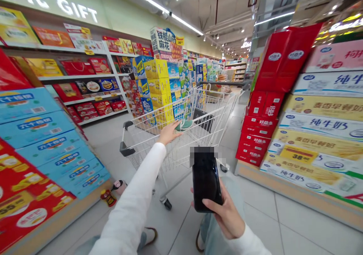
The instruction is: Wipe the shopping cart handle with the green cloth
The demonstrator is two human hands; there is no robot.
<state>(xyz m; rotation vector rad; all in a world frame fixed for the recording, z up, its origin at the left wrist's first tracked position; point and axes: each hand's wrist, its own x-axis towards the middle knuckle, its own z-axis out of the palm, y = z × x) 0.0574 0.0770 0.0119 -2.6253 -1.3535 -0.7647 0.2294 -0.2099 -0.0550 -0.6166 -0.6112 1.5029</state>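
Observation:
My left hand (169, 132), in a white sleeve, reaches forward into a white wire shopping cart (147, 134) and touches a green round object (184, 125) at the cart's rim. Its fingers lie stretched over that object. My right hand (225, 215) is closed around a black phone (206, 179), held upright in front of me with its dark screen facing up. A dark item (202, 119) lies inside the cart's basket.
Stacked blue and red boxes (42, 149) fill a display on my left. Red and white cartons (312, 126) stand on a platform at right. Shelves of gift boxes (85, 81) line the far left. A small bottle (107, 197) lies on the tiled floor.

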